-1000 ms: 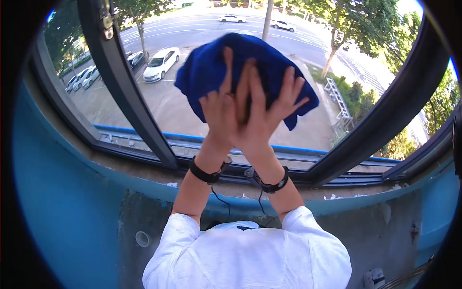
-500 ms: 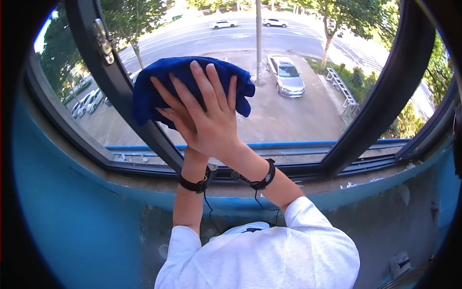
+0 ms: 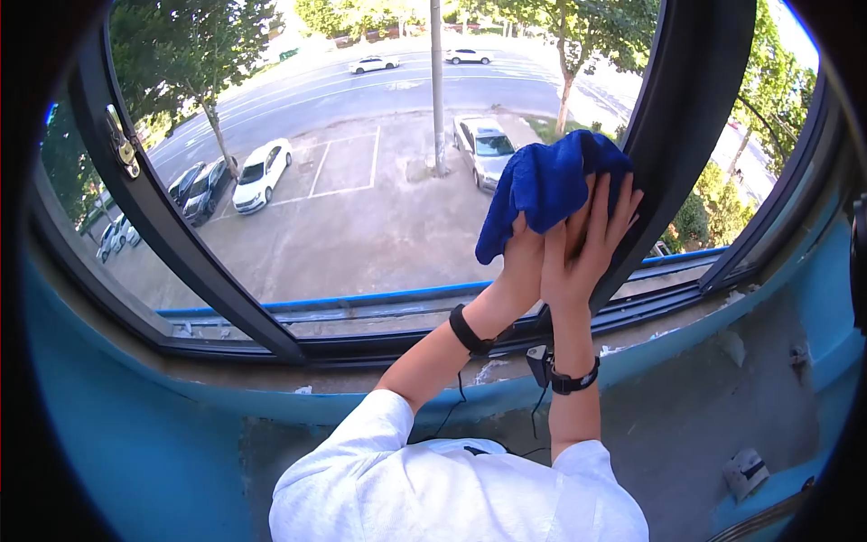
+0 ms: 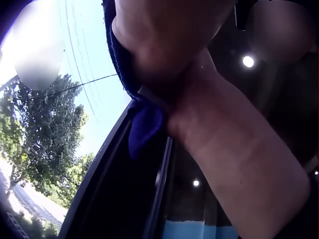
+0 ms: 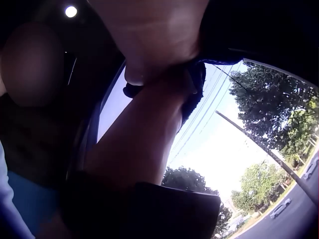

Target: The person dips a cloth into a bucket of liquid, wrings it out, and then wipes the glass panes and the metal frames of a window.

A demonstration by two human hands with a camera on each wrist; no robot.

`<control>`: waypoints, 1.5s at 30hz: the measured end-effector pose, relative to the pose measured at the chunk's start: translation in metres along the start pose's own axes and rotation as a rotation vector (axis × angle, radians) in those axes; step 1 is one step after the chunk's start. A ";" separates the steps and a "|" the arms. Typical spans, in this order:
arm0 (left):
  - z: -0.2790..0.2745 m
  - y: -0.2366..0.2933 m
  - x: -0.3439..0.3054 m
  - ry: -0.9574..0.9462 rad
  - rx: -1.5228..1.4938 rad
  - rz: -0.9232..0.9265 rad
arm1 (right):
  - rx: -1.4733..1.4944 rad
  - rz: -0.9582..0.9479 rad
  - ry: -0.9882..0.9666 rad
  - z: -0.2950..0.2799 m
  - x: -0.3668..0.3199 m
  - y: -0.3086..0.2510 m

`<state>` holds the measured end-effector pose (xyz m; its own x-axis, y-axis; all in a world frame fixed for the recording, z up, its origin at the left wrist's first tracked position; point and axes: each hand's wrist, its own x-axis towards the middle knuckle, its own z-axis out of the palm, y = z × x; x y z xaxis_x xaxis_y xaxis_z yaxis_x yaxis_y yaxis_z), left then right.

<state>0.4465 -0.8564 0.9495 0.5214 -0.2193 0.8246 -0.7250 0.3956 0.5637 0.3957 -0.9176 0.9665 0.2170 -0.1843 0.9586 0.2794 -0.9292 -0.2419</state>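
Note:
A blue cloth point(image 3: 551, 185) is pressed up at the window under both hands, bunched and folded, overlapping the right-hand dark frame bar in the head view. My right hand point(image 3: 582, 257) lies on its lower right part, fingers straight and spread. Beside it, partly underneath, my left hand point(image 3: 522, 266) presses at the cloth's lower edge; most of its fingers are hidden by cloth and the right hand. In the left wrist view a corner of the cloth point(image 4: 145, 130) hangs below the hands. Black straps with small cameras circle both wrists.
Dark window frame bars point(image 3: 691, 117) stand right and left of the large pane, the left one carrying a metal latch point(image 3: 122, 144). Below run the sill rail point(image 3: 379, 348) and a blue wall point(image 3: 117, 397). Beyond the glass are parked cars, a pole, trees and a road.
Both hands and the cloth have swept left, then far right to the right-hand bar. The right hand lay over the left half a second ago; now they are more side by side.

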 end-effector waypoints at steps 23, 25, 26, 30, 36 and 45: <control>-0.110 0.070 -0.006 0.014 1.594 0.141 | 0.676 -0.095 -0.100 0.134 -0.035 -0.286; -0.111 0.063 -0.005 0.003 1.491 0.109 | 0.595 -0.090 -0.060 0.120 -0.029 -0.257; -0.111 0.060 -0.004 0.003 1.447 0.095 | 0.544 -0.082 -0.062 0.113 -0.024 -0.240; -0.107 0.052 -0.004 0.048 1.327 0.055 | 0.323 -0.033 0.080 0.078 -0.006 -0.150; -0.026 0.038 0.014 0.004 1.011 0.252 | 0.070 0.069 0.036 0.008 0.001 -0.027; -0.062 0.034 0.005 -0.090 0.074 -0.035 | 0.145 0.054 0.179 0.042 -0.008 -0.047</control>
<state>0.4526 -0.7893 0.9696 0.5069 -0.3118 0.8036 -0.7404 0.3200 0.5911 0.4201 -0.8589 0.9644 0.0691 -0.2982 0.9520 0.4063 -0.8631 -0.2998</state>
